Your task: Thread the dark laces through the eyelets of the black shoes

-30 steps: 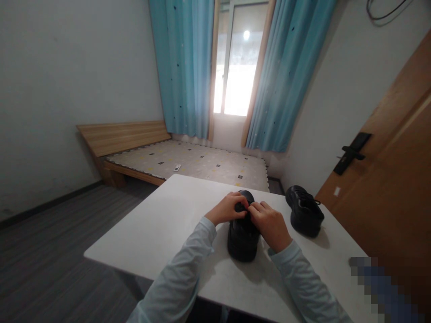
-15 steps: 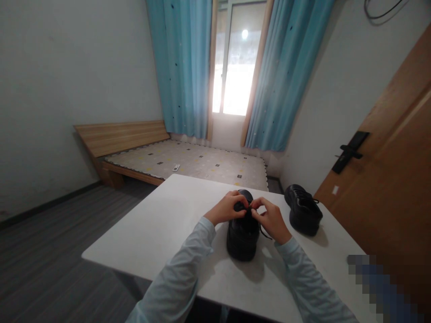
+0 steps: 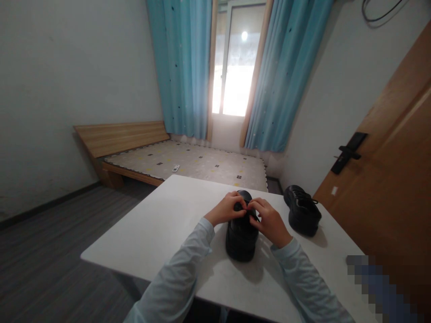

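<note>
While the fingers of the left hand (image 3: 226, 210) curl narrowly over the lacing, hiding whatever lies between their tips, the right hand (image 3: 269, 220) pinches a black lace (image 3: 258, 219) beside them. Beneath both is a black shoe (image 3: 241, 246), standing upright on the white table (image 3: 144, 220), its heel toward the person; the hands block much of its opening. To the right, near the table's edge, stands a second black shoe (image 3: 305, 216). A pixelated patch obscures the near right corner. Past the table, whose far edge cuts off part of the bed (image 3: 191, 157), a small white object (image 3: 175, 168) lies on the mattress, below blue curtains (image 3: 182, 67). A brown door (image 3: 387, 148) rises at right.
</note>
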Demonstrator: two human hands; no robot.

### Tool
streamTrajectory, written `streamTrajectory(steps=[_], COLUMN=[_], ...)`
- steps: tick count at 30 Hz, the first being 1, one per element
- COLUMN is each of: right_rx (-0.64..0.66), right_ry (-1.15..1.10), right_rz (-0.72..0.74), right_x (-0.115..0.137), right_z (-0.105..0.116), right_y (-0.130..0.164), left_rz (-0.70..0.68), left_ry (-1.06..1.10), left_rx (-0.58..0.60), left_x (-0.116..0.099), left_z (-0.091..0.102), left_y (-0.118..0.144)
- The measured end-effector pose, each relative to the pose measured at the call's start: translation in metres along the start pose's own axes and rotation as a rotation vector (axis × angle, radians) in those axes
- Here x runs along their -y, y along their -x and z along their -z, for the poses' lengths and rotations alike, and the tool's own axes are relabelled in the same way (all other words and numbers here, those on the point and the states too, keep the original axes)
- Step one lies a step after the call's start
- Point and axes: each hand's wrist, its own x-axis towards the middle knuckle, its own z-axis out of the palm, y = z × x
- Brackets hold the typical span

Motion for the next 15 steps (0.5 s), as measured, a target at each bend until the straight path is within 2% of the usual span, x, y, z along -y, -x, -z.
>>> streamTrajectory(steps=[4,15], right_rx=[-0.002,-0.118], right_ry=[0.041,-0.475], right_rz=[0.001,-0.203], right_x=[0.0016,-0.004], right_z=[-0.0042,-0.0063], right_y=[0.0014,-0.0045], left_rz=[-0.003,0.033], left_ry=[0.025,-0.007], left_rx=[0.001,-0.029], left_x=[-0.0009,0.0005], left_z=[0.001,0.0006], left_y=[0.0001,0.0001])
